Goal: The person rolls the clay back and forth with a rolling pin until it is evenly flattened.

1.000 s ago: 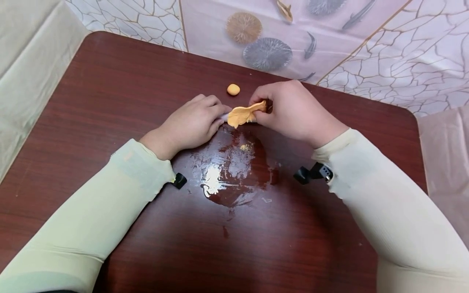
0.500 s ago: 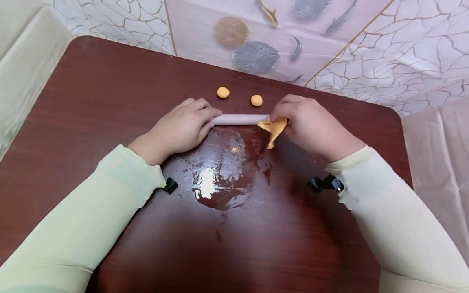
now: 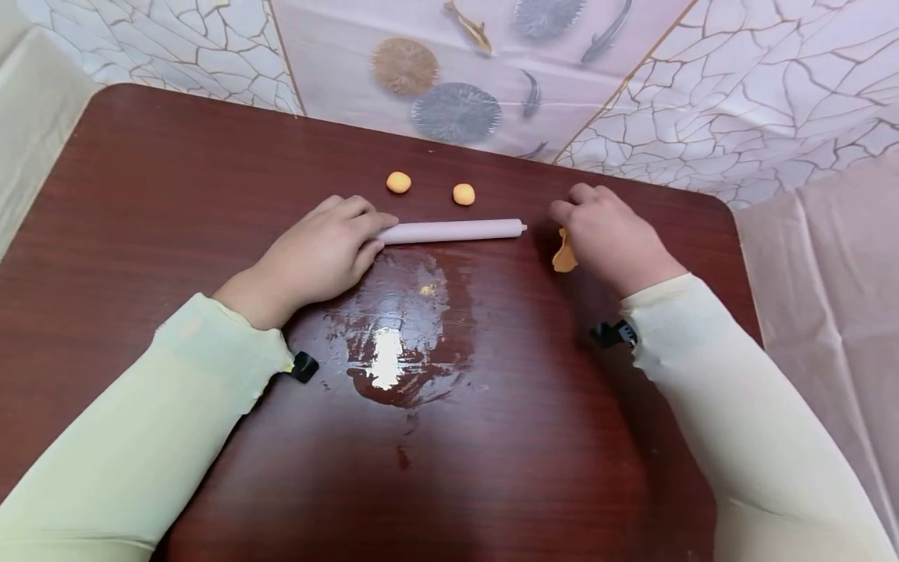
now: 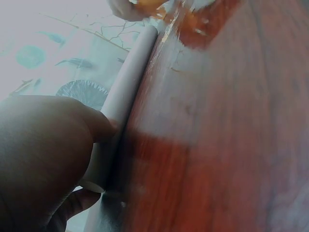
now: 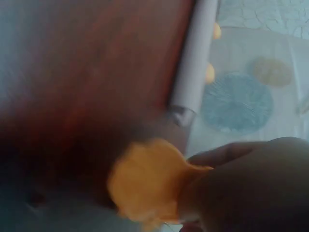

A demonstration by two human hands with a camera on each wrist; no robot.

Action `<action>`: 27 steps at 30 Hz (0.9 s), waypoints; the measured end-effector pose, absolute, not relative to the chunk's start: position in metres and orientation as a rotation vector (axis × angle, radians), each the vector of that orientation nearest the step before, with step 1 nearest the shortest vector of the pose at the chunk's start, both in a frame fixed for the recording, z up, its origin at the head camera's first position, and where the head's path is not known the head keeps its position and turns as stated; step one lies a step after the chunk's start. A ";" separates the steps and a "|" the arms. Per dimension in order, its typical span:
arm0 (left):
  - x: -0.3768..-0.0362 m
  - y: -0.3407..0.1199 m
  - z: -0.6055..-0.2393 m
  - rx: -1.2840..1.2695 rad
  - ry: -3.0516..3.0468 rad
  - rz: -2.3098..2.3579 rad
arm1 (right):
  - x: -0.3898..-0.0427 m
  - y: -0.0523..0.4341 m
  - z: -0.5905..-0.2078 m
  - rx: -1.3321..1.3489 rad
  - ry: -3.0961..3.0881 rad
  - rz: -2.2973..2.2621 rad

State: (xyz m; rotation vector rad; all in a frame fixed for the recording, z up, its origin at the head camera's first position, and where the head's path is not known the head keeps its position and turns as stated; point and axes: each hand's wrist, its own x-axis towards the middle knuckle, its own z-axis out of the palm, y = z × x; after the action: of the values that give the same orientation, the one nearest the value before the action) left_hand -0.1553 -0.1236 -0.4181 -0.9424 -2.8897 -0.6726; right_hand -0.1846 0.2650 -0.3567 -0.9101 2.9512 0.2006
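A pale pinkish rolling pin [image 3: 456,231] lies crosswise on the table, with a small nub at its right end. My left hand [image 3: 302,254] holds its left end, thumb on the near side and fingers over the far side. Off the pin's right end, my right hand [image 3: 612,240] pinches a thin, ragged sheet of orange dough [image 3: 564,254], which hangs below the fingers. In the right wrist view the dough sheet [image 5: 145,181] is blurred and spreads out flat beyond the fingertips. The left wrist view shows the left thumb against the pin [image 4: 129,79].
Two small orange dough balls [image 3: 399,183] [image 3: 463,194] sit behind the pin. A shiny, wet-looking smear [image 3: 449,343] with a dough crumb [image 3: 427,289] covers the middle of the dark wooden table [image 3: 211,168]. Patterned cloth [image 3: 337,55] hangs along the far edge.
My right hand has carried the dough sheet rightward off the pin, uncovering the pin and the second ball. My left hand still holds the pin's left end. The head view has shifted.
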 end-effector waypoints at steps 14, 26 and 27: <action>-0.155 -0.124 -0.419 -0.946 -2.877 -0.676 | -0.165 0.280 -0.391 -0.587 2.792 -0.091; -0.154 -0.122 -0.418 -0.940 -2.870 -0.694 | -0.167 0.302 -0.397 -0.410 2.679 -0.192; -0.154 -0.122 -0.419 -0.941 -2.871 -0.694 | -0.167 0.302 -0.398 -0.407 2.675 -0.191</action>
State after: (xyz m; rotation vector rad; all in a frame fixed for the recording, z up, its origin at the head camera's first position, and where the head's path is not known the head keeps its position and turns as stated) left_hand -0.1537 -0.1223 -0.4187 -0.9406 -2.8708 -0.6943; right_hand -0.1670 0.3018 -0.3979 -0.4075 2.6750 -0.1906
